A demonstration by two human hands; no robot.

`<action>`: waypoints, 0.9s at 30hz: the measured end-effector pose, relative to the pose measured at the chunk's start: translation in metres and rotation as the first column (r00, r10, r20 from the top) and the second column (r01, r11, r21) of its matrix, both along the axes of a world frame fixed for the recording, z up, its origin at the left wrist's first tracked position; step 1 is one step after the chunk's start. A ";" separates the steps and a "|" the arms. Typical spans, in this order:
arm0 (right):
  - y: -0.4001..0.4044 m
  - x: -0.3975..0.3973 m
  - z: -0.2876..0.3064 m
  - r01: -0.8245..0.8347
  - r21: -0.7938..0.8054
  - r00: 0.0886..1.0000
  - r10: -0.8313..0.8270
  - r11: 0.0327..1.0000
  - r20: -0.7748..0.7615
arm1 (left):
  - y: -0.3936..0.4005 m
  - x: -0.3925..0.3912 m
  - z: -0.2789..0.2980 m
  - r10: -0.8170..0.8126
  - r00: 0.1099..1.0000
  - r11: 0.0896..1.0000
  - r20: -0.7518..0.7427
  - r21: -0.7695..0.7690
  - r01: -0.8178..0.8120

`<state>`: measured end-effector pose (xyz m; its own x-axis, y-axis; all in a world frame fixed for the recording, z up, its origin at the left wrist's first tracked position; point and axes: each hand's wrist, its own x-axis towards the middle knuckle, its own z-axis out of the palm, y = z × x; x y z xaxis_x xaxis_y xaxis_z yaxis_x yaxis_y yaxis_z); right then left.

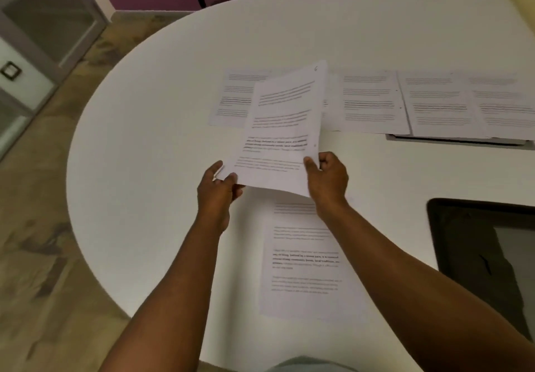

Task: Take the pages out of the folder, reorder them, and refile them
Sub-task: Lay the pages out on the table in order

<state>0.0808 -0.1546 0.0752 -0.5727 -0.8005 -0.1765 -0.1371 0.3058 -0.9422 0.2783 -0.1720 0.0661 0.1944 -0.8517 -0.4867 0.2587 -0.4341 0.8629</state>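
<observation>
Here, both hands are holding one printed page (282,134) up off the white table (162,128), near its middle. The left hand (218,189) is pinching the page's near left corner, thumb on top and fingers curled underneath. The right hand (328,176) is gripping the near right edge, thumb lying on the printed face and fingers folded behind the sheet. The page is tilting away from the person, its far end leaning rightward.

Another page (307,261) is lying flat on the table just below the held one, close to the near edge, partly under the right forearm. A row of pages (373,102) is lying side by side along the far side, running from behind the held sheet out to the right. The rightmost ones are resting on the folder (460,139), of which only a dark near edge is showing. A dark tablet-like slab (477,244) is sitting at the right edge.
</observation>
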 end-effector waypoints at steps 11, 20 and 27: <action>-0.060 0.117 -0.067 -0.267 0.250 0.921 0.170 0.931 0.350 | -0.033 0.120 -0.052 0.191 0.907 0.978 0.375 0.011 -0.210; -0.090 0.155 -0.108 -0.408 0.385 0.879 0.242 0.828 0.410 | -0.053 0.172 -0.099 0.227 0.857 0.957 0.463 0.056 -0.284; -0.104 0.170 -0.126 -0.475 0.443 0.875 0.356 0.760 0.328 | -0.070 0.190 -0.115 0.173 0.785 0.950 0.595 0.109 -0.293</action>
<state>0.2504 -0.2583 -0.0510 -0.1044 -0.7164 -0.6899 -0.1791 0.6959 -0.6955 0.4687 -0.2421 -0.0489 0.6677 -0.6487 -0.3652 -0.1410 -0.5919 0.7936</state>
